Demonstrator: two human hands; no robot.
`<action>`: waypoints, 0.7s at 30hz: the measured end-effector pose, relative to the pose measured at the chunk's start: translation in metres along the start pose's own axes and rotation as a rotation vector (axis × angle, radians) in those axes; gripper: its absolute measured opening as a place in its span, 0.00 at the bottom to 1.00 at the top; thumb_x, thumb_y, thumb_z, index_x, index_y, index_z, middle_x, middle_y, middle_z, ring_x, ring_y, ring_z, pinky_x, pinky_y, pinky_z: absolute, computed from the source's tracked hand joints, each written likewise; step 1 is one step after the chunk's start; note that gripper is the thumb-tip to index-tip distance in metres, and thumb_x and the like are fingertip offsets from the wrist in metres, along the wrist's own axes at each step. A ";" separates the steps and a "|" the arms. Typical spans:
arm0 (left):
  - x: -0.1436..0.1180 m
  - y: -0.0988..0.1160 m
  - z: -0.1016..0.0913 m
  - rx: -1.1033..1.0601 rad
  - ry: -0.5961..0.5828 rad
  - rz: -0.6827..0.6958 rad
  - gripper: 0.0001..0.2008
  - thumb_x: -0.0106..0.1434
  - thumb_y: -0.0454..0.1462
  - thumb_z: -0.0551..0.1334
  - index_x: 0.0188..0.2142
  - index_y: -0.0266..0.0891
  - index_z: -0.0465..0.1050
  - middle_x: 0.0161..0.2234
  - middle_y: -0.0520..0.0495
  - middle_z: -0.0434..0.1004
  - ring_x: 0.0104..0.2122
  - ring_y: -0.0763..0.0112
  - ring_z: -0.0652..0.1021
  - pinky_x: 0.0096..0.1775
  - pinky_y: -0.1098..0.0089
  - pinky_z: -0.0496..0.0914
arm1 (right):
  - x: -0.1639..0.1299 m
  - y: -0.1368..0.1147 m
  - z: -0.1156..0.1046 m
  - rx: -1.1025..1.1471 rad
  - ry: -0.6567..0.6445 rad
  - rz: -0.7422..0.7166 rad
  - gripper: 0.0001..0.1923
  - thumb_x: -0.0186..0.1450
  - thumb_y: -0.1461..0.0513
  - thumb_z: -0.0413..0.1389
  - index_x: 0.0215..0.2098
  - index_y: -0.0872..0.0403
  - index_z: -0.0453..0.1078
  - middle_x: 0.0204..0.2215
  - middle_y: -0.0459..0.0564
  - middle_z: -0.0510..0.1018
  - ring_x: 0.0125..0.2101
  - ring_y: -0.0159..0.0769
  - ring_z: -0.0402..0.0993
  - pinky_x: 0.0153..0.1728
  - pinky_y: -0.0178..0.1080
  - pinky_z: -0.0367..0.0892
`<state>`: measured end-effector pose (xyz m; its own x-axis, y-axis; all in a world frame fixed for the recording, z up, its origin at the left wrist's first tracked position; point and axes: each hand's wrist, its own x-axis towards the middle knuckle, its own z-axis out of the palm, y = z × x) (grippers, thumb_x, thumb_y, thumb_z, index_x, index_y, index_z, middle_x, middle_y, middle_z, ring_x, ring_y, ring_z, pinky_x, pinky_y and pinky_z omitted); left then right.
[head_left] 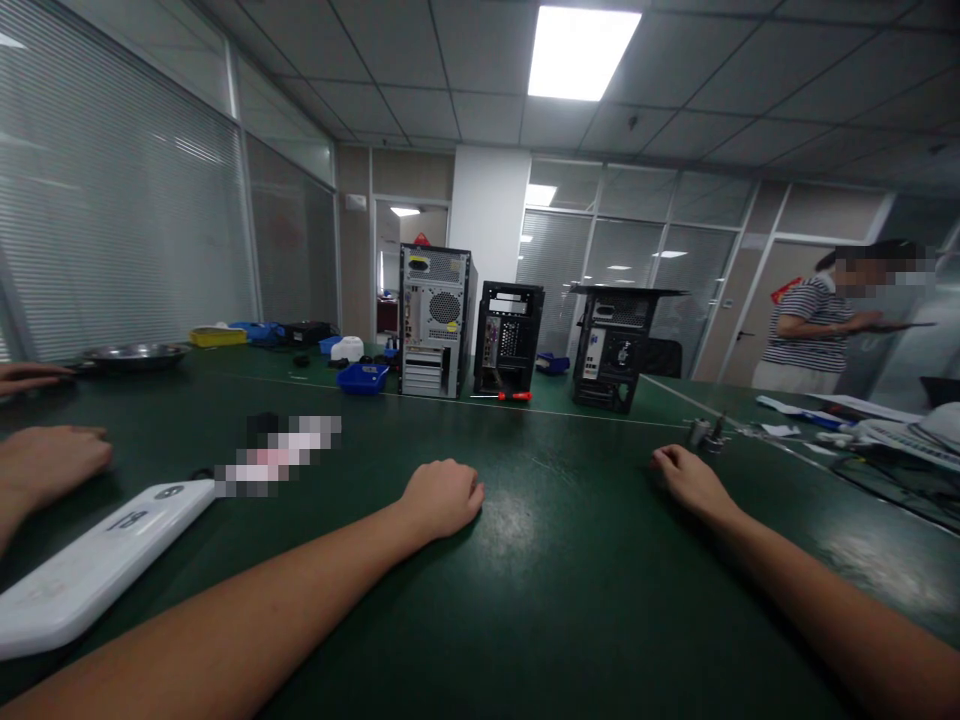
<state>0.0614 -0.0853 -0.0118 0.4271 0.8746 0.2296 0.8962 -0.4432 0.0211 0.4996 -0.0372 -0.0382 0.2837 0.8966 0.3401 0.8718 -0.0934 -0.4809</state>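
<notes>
My left hand [442,497] rests on the dark green table [570,560], fingers curled into a loose fist with nothing in it. My right hand [688,478] lies on the table further right, fingers bent downward and holding nothing. Small metal parts [706,433] sit just beyond my right hand. A white flat device [90,565] lies to the left of my left arm. Three computer cases stand at the far side: a grey one [435,320], a black one [508,338] and another black one [619,348]. A red-handled screwdriver [510,396] lies before them.
Another person's hands [45,465] rest on the table at the left edge. A person in a striped shirt [814,330] stands at the right. A blue bin [362,377], a metal dish [135,355], a yellow tray [217,337] and papers [862,425] lie around.
</notes>
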 end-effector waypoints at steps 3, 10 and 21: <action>0.000 0.001 0.000 0.019 0.004 -0.012 0.22 0.67 0.47 0.49 0.31 0.40 0.77 0.32 0.40 0.80 0.31 0.58 0.79 0.35 0.62 0.72 | -0.002 -0.004 -0.008 -0.006 0.008 0.015 0.21 0.66 0.50 0.45 0.43 0.53 0.73 0.40 0.55 0.81 0.36 0.43 0.77 0.37 0.42 0.67; -0.001 0.002 -0.001 0.020 -0.006 -0.020 0.22 0.67 0.47 0.49 0.33 0.39 0.78 0.33 0.39 0.80 0.33 0.58 0.80 0.36 0.61 0.72 | -0.008 -0.009 -0.050 -0.120 0.139 -0.100 0.26 0.67 0.46 0.42 0.37 0.52 0.76 0.36 0.54 0.81 0.35 0.43 0.75 0.34 0.41 0.64; 0.002 0.004 -0.002 0.009 -0.025 -0.013 0.23 0.67 0.47 0.48 0.31 0.39 0.77 0.32 0.40 0.80 0.32 0.58 0.79 0.36 0.62 0.72 | -0.008 0.004 -0.061 -0.116 0.097 -0.277 0.21 0.62 0.50 0.53 0.47 0.51 0.77 0.43 0.52 0.81 0.42 0.45 0.77 0.44 0.46 0.70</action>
<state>0.0658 -0.0864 -0.0091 0.4181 0.8849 0.2052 0.9027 -0.4300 0.0153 0.5256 -0.0711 0.0063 0.0607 0.8499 0.5234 0.9594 0.0951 -0.2657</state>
